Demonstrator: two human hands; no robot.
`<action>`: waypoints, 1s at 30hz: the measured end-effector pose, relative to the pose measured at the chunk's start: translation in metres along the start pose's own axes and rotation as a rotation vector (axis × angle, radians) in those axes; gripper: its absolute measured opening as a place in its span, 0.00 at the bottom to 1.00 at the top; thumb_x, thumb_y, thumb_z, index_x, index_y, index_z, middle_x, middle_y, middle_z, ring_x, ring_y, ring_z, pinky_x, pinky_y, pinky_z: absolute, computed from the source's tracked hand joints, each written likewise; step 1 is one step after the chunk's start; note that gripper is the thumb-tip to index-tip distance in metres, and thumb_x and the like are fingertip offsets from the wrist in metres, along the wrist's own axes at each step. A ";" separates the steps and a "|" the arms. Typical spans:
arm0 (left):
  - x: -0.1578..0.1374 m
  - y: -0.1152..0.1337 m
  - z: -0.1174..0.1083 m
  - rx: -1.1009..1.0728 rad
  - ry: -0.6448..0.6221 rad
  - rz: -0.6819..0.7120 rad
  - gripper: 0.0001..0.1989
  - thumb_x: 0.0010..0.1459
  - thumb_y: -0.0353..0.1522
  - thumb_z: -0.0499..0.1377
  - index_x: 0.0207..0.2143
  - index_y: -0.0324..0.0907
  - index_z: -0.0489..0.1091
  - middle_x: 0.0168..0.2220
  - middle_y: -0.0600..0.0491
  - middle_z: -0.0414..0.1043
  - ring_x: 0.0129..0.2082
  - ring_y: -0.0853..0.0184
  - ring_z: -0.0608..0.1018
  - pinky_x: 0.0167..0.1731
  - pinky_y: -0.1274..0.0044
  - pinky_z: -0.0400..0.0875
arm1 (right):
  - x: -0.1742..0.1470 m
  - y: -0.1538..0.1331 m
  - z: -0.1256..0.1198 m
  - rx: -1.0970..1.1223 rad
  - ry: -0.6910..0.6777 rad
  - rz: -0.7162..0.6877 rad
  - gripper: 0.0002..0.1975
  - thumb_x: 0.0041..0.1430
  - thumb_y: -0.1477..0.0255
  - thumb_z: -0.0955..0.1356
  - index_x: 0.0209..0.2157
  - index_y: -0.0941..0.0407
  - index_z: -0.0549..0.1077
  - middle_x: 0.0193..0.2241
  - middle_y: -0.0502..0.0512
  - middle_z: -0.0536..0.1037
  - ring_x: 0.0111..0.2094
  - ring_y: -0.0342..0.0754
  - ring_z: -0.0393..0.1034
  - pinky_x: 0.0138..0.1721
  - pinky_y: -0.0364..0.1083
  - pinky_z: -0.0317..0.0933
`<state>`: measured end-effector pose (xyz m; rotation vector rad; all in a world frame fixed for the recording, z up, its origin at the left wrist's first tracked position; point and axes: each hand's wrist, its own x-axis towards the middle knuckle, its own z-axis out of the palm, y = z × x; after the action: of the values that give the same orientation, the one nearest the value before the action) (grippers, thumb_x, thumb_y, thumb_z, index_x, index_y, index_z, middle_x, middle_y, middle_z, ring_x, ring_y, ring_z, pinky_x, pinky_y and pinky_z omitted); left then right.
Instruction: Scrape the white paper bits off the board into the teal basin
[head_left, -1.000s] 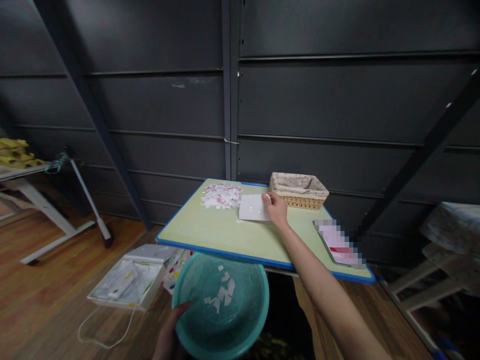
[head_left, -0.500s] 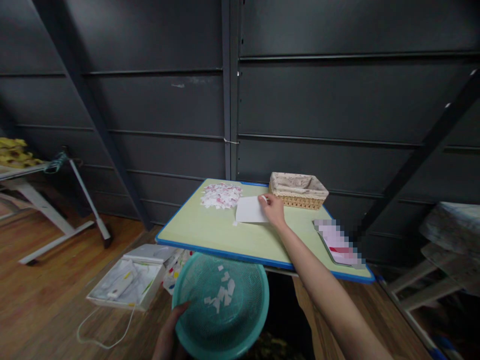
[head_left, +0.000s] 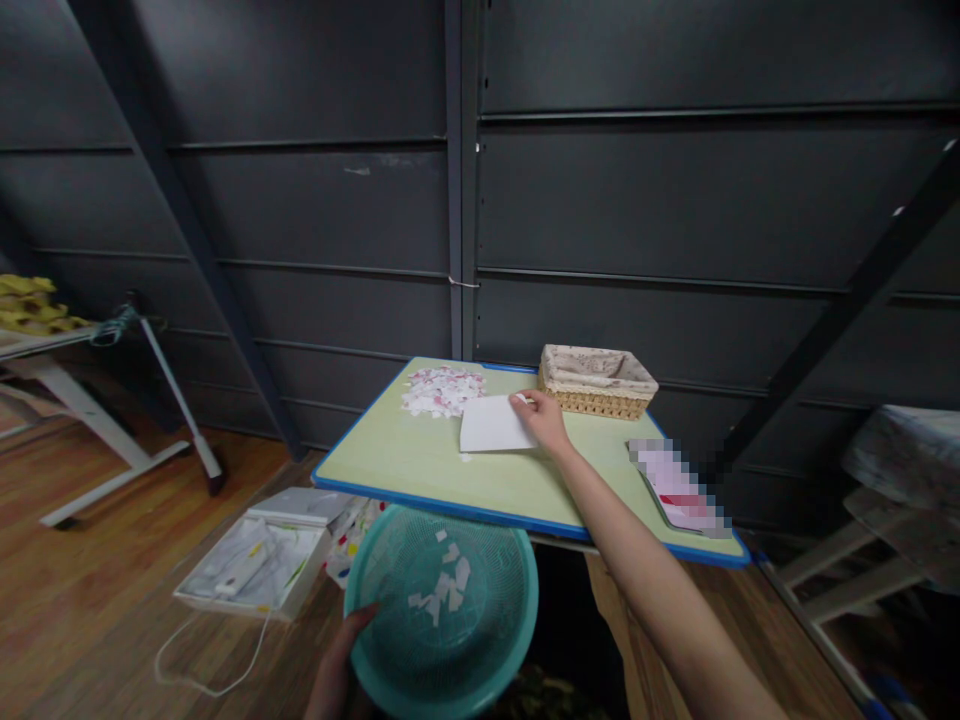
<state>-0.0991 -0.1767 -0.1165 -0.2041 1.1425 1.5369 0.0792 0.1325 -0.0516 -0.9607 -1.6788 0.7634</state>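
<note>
My right hand [head_left: 543, 420] is closed on the edge of a white sheet of paper or card [head_left: 493, 424], held low over the pale green tabletop [head_left: 390, 455]. Just left of the sheet lies a heap of small white and pinkish paper scraps [head_left: 442, 388]. A tiny scrap [head_left: 466, 457] sits by the sheet's near edge. Below the table edge, my left hand [head_left: 346, 640] grips the rim of a teal plastic colander [head_left: 480, 680], thumb over the rim and other fingers hidden. Several white paper pieces [head_left: 448, 588] lie inside it.
A cloth-lined wicker basket [head_left: 600, 402] stands at the table's back right. A partly blurred pinkish flat item [head_left: 675, 488] lies at the right edge. On the floor to the left is an open white box [head_left: 247, 570] with a cord. A dark panelled wall [head_left: 360, 220] rises behind.
My right hand has drawn the white sheet slightly left and nearer, toward the small scrap. The left hand and colander have stayed in place.
</note>
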 end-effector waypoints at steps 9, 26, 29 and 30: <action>-0.004 0.001 0.006 0.019 0.029 0.074 0.37 0.48 0.26 0.63 0.62 0.29 0.59 0.31 0.46 0.84 0.42 0.49 0.82 0.45 0.62 0.77 | -0.001 -0.004 0.000 0.023 -0.133 0.045 0.19 0.48 0.56 0.67 0.29 0.59 0.76 0.23 0.55 0.77 0.24 0.47 0.67 0.24 0.43 0.56; 0.003 0.002 -0.001 -0.028 -0.012 0.010 0.40 0.50 0.28 0.63 0.65 0.31 0.54 0.38 0.43 0.83 0.46 0.47 0.79 0.48 0.59 0.74 | 0.002 -0.002 -0.002 0.281 -0.081 0.179 0.21 0.42 0.52 0.70 0.29 0.55 0.69 0.20 0.47 0.70 0.22 0.43 0.62 0.22 0.41 0.52; 0.003 0.001 -0.003 -0.046 -0.056 -0.009 0.41 0.50 0.31 0.65 0.65 0.32 0.54 0.40 0.43 0.83 0.47 0.46 0.79 0.48 0.58 0.74 | 0.006 -0.006 -0.009 0.300 -0.134 0.189 0.21 0.43 0.52 0.69 0.32 0.55 0.69 0.21 0.46 0.69 0.22 0.43 0.61 0.22 0.40 0.52; 0.003 0.001 -0.003 -0.045 -0.063 -0.014 0.42 0.50 0.31 0.65 0.65 0.33 0.53 0.40 0.44 0.83 0.47 0.47 0.79 0.48 0.58 0.74 | 0.008 -0.009 -0.012 0.306 -0.177 0.194 0.21 0.44 0.53 0.69 0.32 0.55 0.69 0.21 0.47 0.69 0.22 0.43 0.61 0.22 0.41 0.52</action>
<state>-0.1026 -0.1769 -0.1199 -0.1919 1.0558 1.5471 0.0871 0.1352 -0.0371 -0.8656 -1.5726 1.2270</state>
